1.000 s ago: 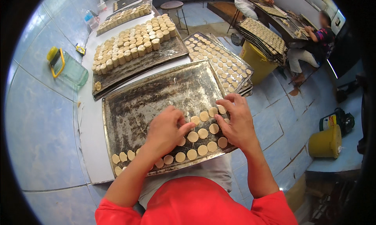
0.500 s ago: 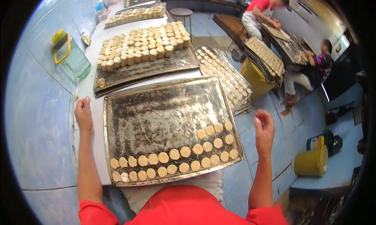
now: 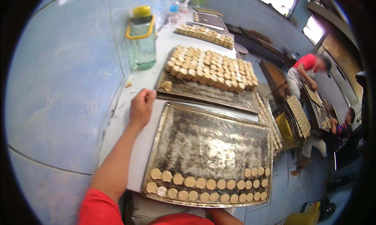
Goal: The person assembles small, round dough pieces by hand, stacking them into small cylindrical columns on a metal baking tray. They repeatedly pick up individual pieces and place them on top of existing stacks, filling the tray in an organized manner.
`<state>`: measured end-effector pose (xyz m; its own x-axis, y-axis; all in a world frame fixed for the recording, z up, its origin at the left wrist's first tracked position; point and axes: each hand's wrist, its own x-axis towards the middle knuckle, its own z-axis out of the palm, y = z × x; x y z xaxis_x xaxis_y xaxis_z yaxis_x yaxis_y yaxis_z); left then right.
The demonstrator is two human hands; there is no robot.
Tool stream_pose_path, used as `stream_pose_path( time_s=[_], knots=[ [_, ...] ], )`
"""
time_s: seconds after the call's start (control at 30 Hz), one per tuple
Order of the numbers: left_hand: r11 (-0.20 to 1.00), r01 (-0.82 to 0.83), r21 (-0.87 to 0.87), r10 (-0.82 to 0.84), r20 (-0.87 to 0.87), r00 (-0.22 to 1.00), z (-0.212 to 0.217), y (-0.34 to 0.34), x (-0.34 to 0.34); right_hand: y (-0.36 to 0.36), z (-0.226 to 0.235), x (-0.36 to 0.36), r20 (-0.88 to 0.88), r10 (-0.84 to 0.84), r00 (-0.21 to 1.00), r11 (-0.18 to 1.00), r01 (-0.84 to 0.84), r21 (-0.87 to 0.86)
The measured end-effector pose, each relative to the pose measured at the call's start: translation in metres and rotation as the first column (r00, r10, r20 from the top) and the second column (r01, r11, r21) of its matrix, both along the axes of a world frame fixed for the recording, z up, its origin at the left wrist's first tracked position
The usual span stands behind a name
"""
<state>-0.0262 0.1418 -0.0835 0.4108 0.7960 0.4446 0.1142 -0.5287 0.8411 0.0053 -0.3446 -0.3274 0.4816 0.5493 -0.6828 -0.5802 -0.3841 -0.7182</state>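
I have my left hand [image 3: 141,107] loosely spread at the far-left corner of the tray [image 3: 211,143], gripping nothing; right hand unseen – can't tell. Stiff metal, probably greasy – loose dough discs [image 3: 203,184] slide, so grip opposite rims

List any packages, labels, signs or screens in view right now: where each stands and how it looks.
No signs or screens.
Clear green jug: upright on the white counter by the wall, beyond the left hand; yellow cap and handle.
Small bottle: further back on the counter; blue band, too small to tell more.
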Motion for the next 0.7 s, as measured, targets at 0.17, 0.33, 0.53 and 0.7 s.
stream_pose_path(
  time_s=[0.17, 0.33, 0.53, 0.7],
  knots=[
    [0.999, -0.02, -0.028, 0.019, -0.019, 1.0, 0.005, -0.003, -0.001, 0.085, 0.025, 0.019, 0.051, 0.009, 0.999, 1.0, -0.009, -0.002],
    [0.994, 0.0, -0.107, -0.011, -0.104, 0.994, 0.012, -0.008, -0.001, 0.101, 0.034, 0.026, 0.056, 0.006, 0.998, 0.999, -0.004, -0.041],
    [0.997, -0.01, -0.077, -0.002, -0.154, 0.988, 0.015, -0.012, -0.001, 0.096, 0.031, 0.031, 0.076, 0.004, 0.997, 0.998, 0.001, -0.066],
    [0.998, -0.021, -0.054, 0.015, -0.112, 0.994, 0.015, -0.013, 0.0, 0.092, 0.033, 0.034, 0.081, -0.004, 0.997, 0.998, 0.01, -0.062]
  ],
)
